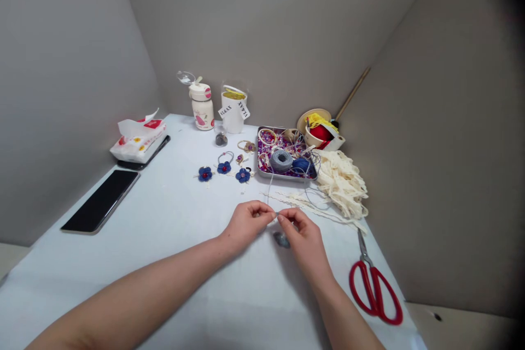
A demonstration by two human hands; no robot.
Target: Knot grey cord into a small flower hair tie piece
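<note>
My left hand (246,224) and my right hand (301,231) meet above the white table (172,213), their fingertips pinching a thin pale cord (275,213) between them. A small grey tufted piece (281,239) hangs or lies just under my right fingers, partly hidden by them. Strands of cream lace trim (311,206) run from a heap of lace (340,183) towards my right hand. Several blue fabric flowers, such as one at the left (205,174), lie beyond my hands. A metal tray (287,153) holds a grey yarn ball (281,160).
Red-handled scissors (373,290) lie at the right. A black phone (100,201) and a tissue pack (139,139) sit at the left. A bottle (202,106), a cup (233,109) and a bowl with red and yellow material (320,131) stand along the back. Grey walls surround the table.
</note>
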